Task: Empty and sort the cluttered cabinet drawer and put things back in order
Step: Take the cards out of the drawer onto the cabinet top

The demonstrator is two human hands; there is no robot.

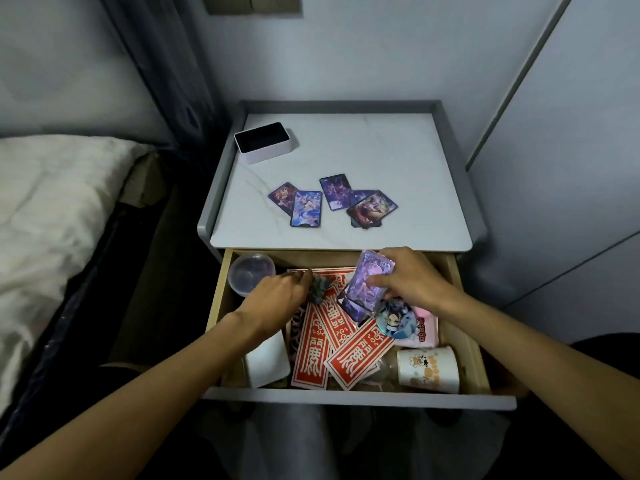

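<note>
purple foil is catching the light in the right hand [412, 282], which is clamping a stack of cards [367, 285] between thumb and fingers just above the open drawer [360, 398]. it's holding them edge-on and tilted, probably so the whole stack is coming out as one lot rather than card by card.

up on the white marble bench [381, 150], loose cards [298, 204] are lying face up in two small groups, and i'm reading that as a sorting pile forming. an open box [265, 142] is sitting at the back left corner of the bench, dark inside, likely waiting for them.

the left hand [277, 296] is reaching to a small grey crumpled thing [318, 289] lying on the red paper slips [356, 358]. fingertips are at it, but i cannot tell whether they are pinching it or only touching.

the drawer is looking far from emptied. a clear capsule [247, 273] is sitting in the back left corner, a white box [268, 362] at the front left, a paper cup [427, 370] is lying on its side at the front right, and a round badge [394, 318] is overlapping a pink pouch [427, 327].
</note>
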